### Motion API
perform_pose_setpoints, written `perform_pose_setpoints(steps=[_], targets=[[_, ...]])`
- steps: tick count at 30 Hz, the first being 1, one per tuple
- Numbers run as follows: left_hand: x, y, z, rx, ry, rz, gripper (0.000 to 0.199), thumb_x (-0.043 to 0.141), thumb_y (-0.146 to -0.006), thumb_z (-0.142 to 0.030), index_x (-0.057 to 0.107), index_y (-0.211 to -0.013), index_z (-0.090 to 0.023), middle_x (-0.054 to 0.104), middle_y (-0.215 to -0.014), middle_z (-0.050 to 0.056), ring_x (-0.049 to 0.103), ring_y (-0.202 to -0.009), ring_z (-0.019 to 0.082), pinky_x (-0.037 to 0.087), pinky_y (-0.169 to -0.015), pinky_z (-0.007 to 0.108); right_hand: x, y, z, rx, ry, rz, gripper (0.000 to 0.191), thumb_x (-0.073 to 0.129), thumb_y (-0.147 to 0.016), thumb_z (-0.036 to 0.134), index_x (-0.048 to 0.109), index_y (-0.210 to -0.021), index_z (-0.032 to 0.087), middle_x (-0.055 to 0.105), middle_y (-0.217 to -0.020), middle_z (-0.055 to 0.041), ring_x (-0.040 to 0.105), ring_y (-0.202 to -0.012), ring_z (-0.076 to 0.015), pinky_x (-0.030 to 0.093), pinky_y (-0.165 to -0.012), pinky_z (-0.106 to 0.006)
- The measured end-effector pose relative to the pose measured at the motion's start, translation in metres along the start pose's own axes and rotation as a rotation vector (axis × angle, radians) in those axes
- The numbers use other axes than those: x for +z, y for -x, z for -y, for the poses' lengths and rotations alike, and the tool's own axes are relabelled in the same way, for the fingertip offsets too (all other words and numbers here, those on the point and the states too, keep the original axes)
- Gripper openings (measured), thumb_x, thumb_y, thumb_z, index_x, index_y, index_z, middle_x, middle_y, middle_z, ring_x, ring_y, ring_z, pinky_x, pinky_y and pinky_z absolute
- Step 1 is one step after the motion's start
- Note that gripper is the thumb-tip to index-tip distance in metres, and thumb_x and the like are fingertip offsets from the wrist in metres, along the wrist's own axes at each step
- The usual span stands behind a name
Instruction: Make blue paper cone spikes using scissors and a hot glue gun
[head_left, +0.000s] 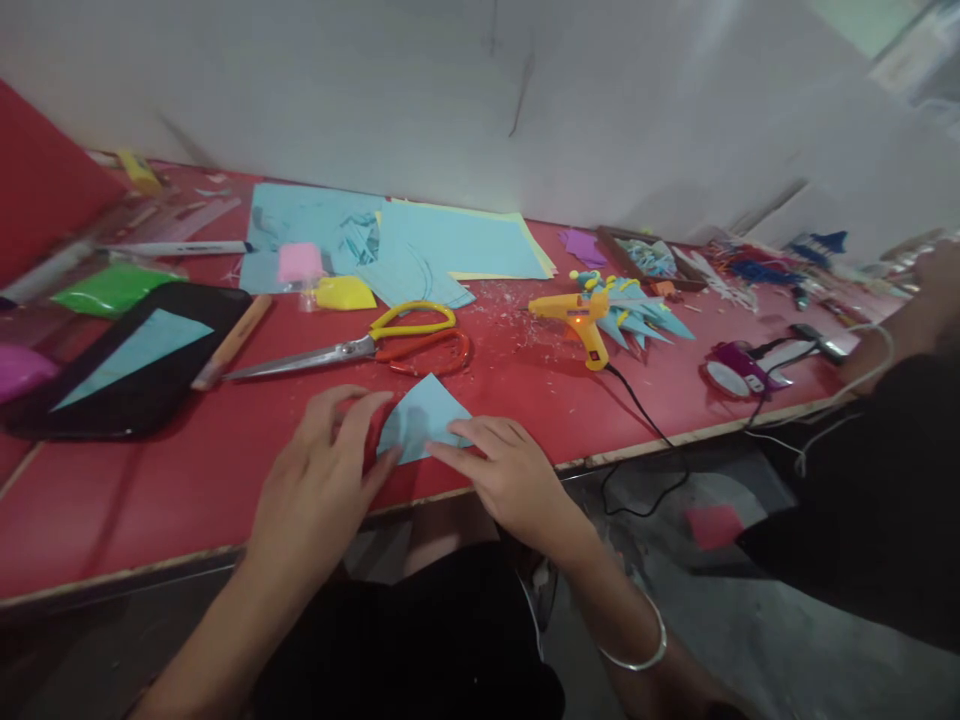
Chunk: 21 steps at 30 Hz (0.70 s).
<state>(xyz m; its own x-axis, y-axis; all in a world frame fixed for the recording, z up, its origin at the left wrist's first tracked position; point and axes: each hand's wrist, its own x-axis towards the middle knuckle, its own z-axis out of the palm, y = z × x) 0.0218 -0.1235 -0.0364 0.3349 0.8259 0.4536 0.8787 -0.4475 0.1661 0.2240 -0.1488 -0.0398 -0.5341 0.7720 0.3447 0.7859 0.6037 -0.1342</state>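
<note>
Red tabletop (510, 395) meets a pale wall (300, 90); at lower center, both hands' slightly spread fingers touch a light-blue paper piece (427, 415), left hand (326, 465) on its left, right hand (514, 480) on its right.

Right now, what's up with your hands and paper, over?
Left hand and right hand: fingers at blue paper piece. Paper near front edge of red table. Scissors close beyond, not on it.

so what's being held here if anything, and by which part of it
The light blue paper piece has the left hand at its lower left corner and the right hand along its right side; whether either grip pinches it cannot be told.
</note>
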Motion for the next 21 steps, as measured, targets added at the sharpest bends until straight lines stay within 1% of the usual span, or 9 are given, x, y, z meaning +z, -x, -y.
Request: perform_pose_setpoints(steps=[2, 4, 6, 8, 10, 13, 16, 19, 21], targets=[[0.000, 0.001, 0.000, 0.200, -0.025, -0.034, 0.031, 0.039, -0.090, -0.027, 0.055, -0.115, -0.016, 0.057, -0.112, 0.015, 0.059, -0.090, 0.026, 0.047, -0.071, 0.037, -0.001, -0.001, 0.001, 0.035, -0.009, 0.025, 0.034, 0.042, -0.090, 0.015, 0.060, -0.117, 0.025, 0.059, -0.118, -0.0053, 0.051, -0.104, -0.0197, 0.042, -0.087, -0.035], [0.001, 0.004, -0.001, 0.405, -0.047, -0.041, 0.029, 0.038, -0.090, -0.021, 0.058, -0.111, -0.019, 0.063, -0.107, 0.011, 0.059, -0.088, 0.024, 0.045, -0.071, 0.036, -0.003, -0.002, 0.002, 0.046, -0.017, 0.046, 0.031, 0.043, -0.091, 0.022, 0.060, -0.116, 0.023, 0.059, -0.120, -0.0060, 0.051, -0.105, -0.0210, 0.042, -0.088, -0.036], [0.002, 0.009, -0.004, 0.517, -0.060, -0.050, 0.030, 0.038, -0.091, -0.020, 0.059, -0.111, -0.019, 0.068, -0.103, 0.007, 0.060, -0.087, 0.023, 0.044, -0.069, 0.034, -0.005, -0.002, 0.002, 0.046, -0.037, 0.059, 0.032, 0.044, -0.091, 0.030, 0.059, -0.117, 0.020, 0.058, -0.123, -0.0077, 0.050, -0.108, -0.0216, 0.040, -0.090, -0.037], [0.002, 0.015, -0.005, 0.519, -0.082, -0.050, 0.031, 0.039, -0.091, -0.023, 0.058, -0.115, -0.016, 0.069, -0.104, 0.007, 0.060, -0.087, 0.023, 0.043, -0.070, 0.035, -0.007, -0.001, 0.002, 0.045, -0.073, 0.073, 0.040, 0.043, -0.091, 0.038, 0.056, -0.122, 0.017, 0.057, -0.126, -0.0088, 0.049, -0.112, -0.0207, 0.038, -0.095, -0.036], [0.001, 0.020, -0.006, 0.478, -0.104, -0.016, 0.034, 0.041, -0.091, -0.025, 0.056, -0.120, -0.017, 0.068, -0.109, 0.007, 0.059, -0.089, 0.024, 0.042, -0.071, 0.037, -0.009, 0.001, 0.001, 0.043, -0.109, 0.096, 0.048, 0.043, -0.091, 0.044, 0.051, -0.128, 0.016, 0.055, -0.130, -0.0085, 0.048, -0.117, -0.0192, 0.036, -0.100, -0.035], [-0.002, 0.026, -0.002, 0.418, -0.095, 0.041, 0.036, 0.040, -0.090, -0.026, 0.054, -0.124, -0.023, 0.066, -0.115, 0.006, 0.059, -0.093, 0.025, 0.042, -0.074, 0.039, -0.011, 0.006, 0.001, 0.048, -0.110, 0.127, 0.053, 0.042, -0.089, 0.052, 0.047, -0.132, 0.023, 0.049, -0.137, -0.0071, 0.044, -0.124, -0.0191, 0.031, -0.105, -0.039], [-0.006, 0.028, 0.004, 0.373, -0.056, 0.074, 0.036, 0.039, -0.090, -0.029, 0.055, -0.122, -0.026, 0.065, -0.116, 0.006, 0.059, -0.094, 0.026, 0.043, -0.075, 0.040, -0.010, 0.008, 0.003, 0.059, -0.088, 0.115, 0.054, 0.042, -0.086, 0.058, 0.048, -0.131, 0.029, 0.047, -0.138, -0.0069, 0.043, -0.125, -0.0204, 0.030, -0.106, -0.043], [-0.012, 0.030, 0.010, 0.340, -0.037, 0.139, 0.033, 0.037, -0.090, -0.032, 0.060, -0.114, -0.029, 0.066, -0.116, 0.004, 0.060, -0.096, 0.028, 0.045, -0.075, 0.043, -0.010, 0.010, 0.006, 0.104, -0.087, 0.098, 0.048, 0.041, -0.089, 0.053, 0.053, -0.127, 0.026, 0.050, -0.136, -0.0061, 0.045, -0.125, -0.0194, 0.032, -0.105, -0.042], [-0.017, 0.032, 0.014, 0.343, -0.044, 0.155, 0.034, 0.033, -0.091, -0.031, 0.063, -0.106, -0.029, 0.067, -0.115, 0.003, 0.062, -0.096, 0.029, 0.046, -0.073, 0.044, -0.010, 0.011, 0.006, 0.141, -0.085, 0.087, 0.043, 0.040, -0.091, 0.047, 0.055, -0.125, 0.024, 0.052, -0.134, -0.0057, 0.046, -0.124, -0.0190, 0.034, -0.104, -0.042]])
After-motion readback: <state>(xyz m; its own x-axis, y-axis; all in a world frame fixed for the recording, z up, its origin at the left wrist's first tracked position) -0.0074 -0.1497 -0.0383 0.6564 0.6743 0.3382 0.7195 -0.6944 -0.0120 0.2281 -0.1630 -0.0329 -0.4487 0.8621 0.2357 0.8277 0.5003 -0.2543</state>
